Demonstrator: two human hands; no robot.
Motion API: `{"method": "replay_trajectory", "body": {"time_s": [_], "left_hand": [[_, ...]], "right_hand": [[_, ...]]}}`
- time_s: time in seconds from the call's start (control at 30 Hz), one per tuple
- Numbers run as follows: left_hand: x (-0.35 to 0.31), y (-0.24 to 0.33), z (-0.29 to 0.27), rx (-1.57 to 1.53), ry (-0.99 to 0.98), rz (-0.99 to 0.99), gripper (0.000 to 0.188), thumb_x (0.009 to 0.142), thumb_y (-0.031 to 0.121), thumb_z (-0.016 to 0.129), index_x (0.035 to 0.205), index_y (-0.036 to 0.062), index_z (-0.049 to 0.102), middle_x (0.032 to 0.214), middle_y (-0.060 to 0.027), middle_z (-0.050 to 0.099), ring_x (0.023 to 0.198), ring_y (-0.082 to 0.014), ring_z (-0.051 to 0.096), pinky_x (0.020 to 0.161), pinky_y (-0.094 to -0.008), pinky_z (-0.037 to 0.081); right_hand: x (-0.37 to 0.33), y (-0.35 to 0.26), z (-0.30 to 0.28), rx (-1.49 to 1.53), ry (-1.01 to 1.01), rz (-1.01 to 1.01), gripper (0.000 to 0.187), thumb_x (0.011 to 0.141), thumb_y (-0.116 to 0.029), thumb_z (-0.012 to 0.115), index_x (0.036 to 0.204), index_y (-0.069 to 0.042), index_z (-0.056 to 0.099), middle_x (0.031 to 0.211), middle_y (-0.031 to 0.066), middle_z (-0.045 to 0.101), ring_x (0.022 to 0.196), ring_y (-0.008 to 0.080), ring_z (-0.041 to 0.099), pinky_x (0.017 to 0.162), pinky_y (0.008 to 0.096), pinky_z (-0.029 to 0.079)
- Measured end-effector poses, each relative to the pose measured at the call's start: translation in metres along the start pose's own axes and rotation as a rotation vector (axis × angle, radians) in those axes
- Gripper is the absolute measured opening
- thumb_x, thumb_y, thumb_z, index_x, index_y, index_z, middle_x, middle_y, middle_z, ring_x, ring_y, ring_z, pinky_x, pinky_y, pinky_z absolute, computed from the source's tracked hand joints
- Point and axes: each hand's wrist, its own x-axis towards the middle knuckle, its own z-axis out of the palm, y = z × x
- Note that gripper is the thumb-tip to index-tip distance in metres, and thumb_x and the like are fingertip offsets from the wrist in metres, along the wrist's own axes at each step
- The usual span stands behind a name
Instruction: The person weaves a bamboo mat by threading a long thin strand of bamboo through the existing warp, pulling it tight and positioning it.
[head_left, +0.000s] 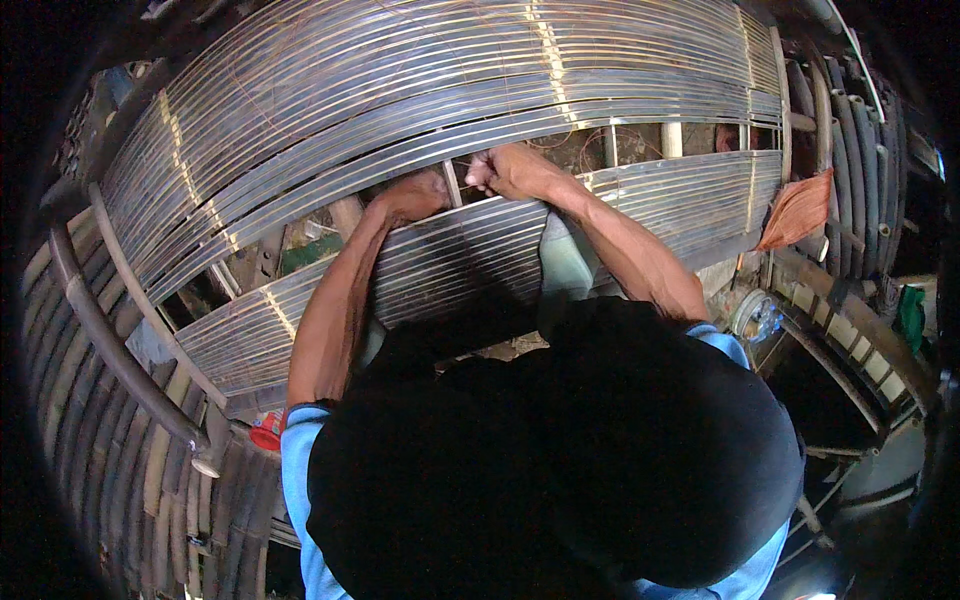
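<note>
A broad slatted panel (660,60) of thin, close-set strips crosses the view, with pale bands running across the strips. Between it and a nearer slatted panel (690,195) runs a narrow gap, and both my hands reach into it. Beside a short upright bar (452,183), my left hand (418,196) is low in the gap; its fingers are in shadow and mostly hidden. On the bar's right, my right hand (505,172) has its fingers curled together. Whatever they pinch is too small to make out.
An orange bundle of fibre or mesh (798,210) hangs at the frame's right end. Rows of poles (110,410) lie left, near a curved dark pole (110,330). A red object (267,430) lies by the near left corner. Right of me stands a slatted curved frame (850,330).
</note>
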Motion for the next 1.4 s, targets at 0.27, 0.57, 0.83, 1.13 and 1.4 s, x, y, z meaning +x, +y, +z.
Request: {"method": "replay_trajectory", "body": {"time_s": [0.27, 0.57, 0.83, 1.13, 1.4], "left_hand": [[-0.049, 0.023, 0.005, -0.165, 0.215, 0.047, 0.017, 0.089, 0.015, 0.07, 0.101, 0.0028, 0.069, 0.078, -0.0026, 0.067, 0.067, -0.0112, 0.058, 0.062, -0.0263, 0.046], [-0.07, 0.04, 0.036, -0.386, 0.705, 0.148, 0.018, 0.089, 0.006, 0.062, 0.104, -0.0003, 0.067, 0.085, -0.0125, 0.073, 0.07, -0.0129, 0.062, 0.067, -0.0279, 0.05], [-0.065, 0.055, 0.043, -0.33, 0.802, 0.455, 0.042, 0.087, -0.006, 0.05, 0.127, 0.0023, 0.052, 0.106, -0.0069, 0.075, 0.073, -0.0114, 0.063, 0.063, -0.0259, 0.047], [-0.057, 0.068, 0.057, -0.194, 0.899, 0.466, 0.061, 0.087, 0.001, 0.059, 0.145, 0.0054, 0.042, 0.117, -0.0084, 0.071, 0.108, -0.0316, 0.06, 0.094, -0.0394, 0.047], [-0.066, 0.066, 0.044, -0.694, 0.736, 0.458, 0.026, 0.09, 0.007, 0.063, 0.113, -0.004, 0.068, 0.099, -0.0118, 0.075, 0.077, -0.0152, 0.067, 0.075, -0.0272, 0.054]], "right_hand": [[-0.058, -0.04, -0.011, -0.158, 0.362, -0.167, 0.015, 0.089, -0.013, 0.068, 0.092, 0.001, 0.073, 0.085, 0.0232, 0.069, 0.077, 0.039, 0.068, 0.07, 0.0436, 0.053], [-0.069, -0.038, 0.005, -0.268, 0.739, -0.344, 0.01, 0.089, -0.013, 0.07, 0.09, -0.004, 0.075, 0.09, 0.0121, 0.069, 0.086, 0.0294, 0.067, 0.074, 0.0396, 0.054], [-0.088, -0.06, -0.002, -0.056, 0.668, -0.213, 0.014, 0.09, -0.016, 0.069, 0.09, -0.003, 0.073, 0.084, 0.0134, 0.07, 0.08, 0.0316, 0.067, 0.072, 0.0392, 0.053], [-0.097, -0.077, 0.008, 0.474, 0.413, -0.217, 0.016, 0.097, -0.01, 0.065, 0.093, 0.005, 0.069, 0.078, 0.006, 0.068, 0.07, 0.0102, 0.062, 0.065, 0.0259, 0.052], [-0.102, -0.073, -0.022, 0.532, 0.362, -0.025, 0.023, 0.095, -0.016, 0.068, 0.104, 0.004, 0.069, 0.086, 0.0122, 0.072, 0.075, 0.017, 0.068, 0.071, 0.0309, 0.055]]}}
